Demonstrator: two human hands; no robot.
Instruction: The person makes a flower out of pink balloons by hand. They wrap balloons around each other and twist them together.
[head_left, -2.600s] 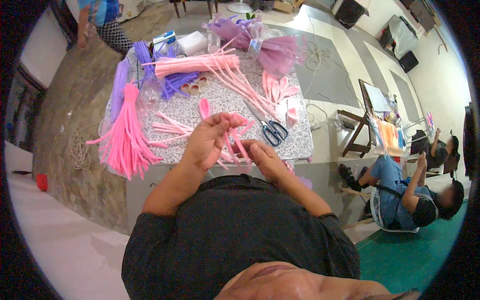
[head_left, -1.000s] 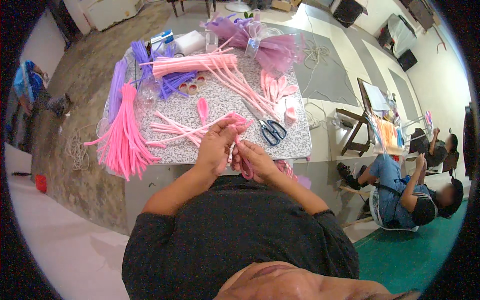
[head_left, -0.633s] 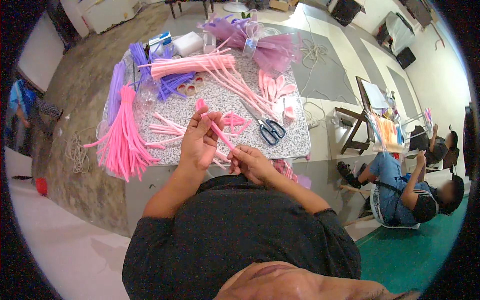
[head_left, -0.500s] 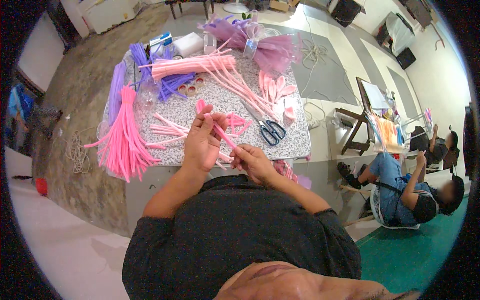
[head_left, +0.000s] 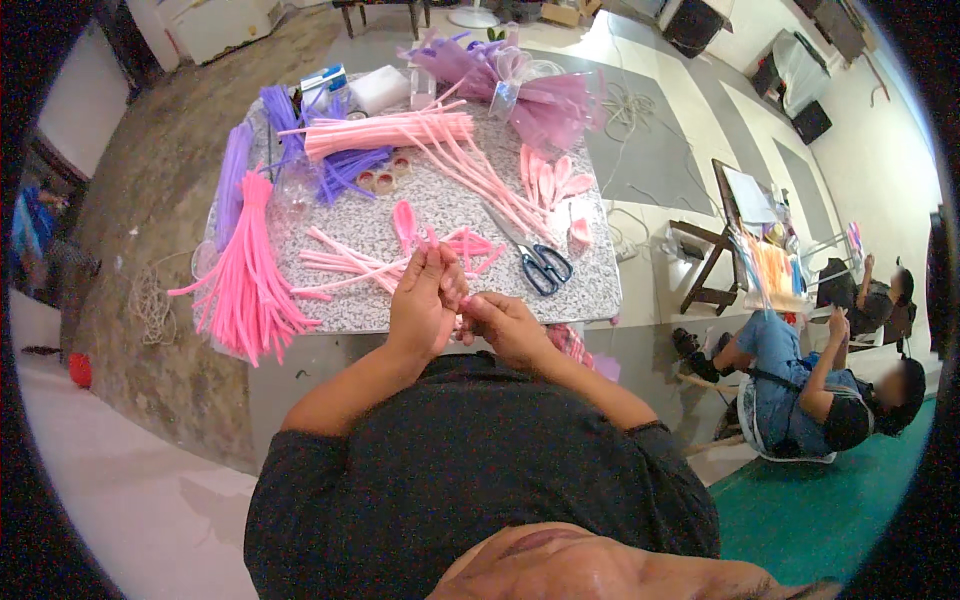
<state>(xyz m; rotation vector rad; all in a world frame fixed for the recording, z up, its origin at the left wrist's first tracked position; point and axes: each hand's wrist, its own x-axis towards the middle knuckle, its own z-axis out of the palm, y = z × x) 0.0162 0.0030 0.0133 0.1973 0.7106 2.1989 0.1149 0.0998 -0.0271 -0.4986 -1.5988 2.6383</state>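
Note:
My left hand (head_left: 424, 300) and my right hand (head_left: 503, 325) are close together at the table's near edge. Both are closed around a bright pink pipe cleaner (head_left: 432, 237), mostly hidden by the fingers; a bit shows above the left fingertips. Just beyond the left hand is a pink petal-shaped loop (head_left: 404, 222), its lower end near the fingers. Pale pink pipe cleaners (head_left: 345, 262) lie loose to the left, partly behind the left hand. Beyond my hands are bent pink pieces (head_left: 478, 243). Dark-handled scissors (head_left: 545, 268) rest to the right, blades pointing away.
On the speckled table (head_left: 430, 187) are a pink pipe cleaner bundle (head_left: 255, 270), a pale pink bundle (head_left: 385, 133), purple stems (head_left: 350, 172), tape rolls (head_left: 382, 182), finished pink petals (head_left: 550, 178) and a wrapped purple bouquet (head_left: 540, 95). Another person (head_left: 800, 390) sits at right.
My hands have drawn closer together, the left moving right and toward me. The pink petal loop behind it now shows more fully. Less of the held pipe cleaner is visible.

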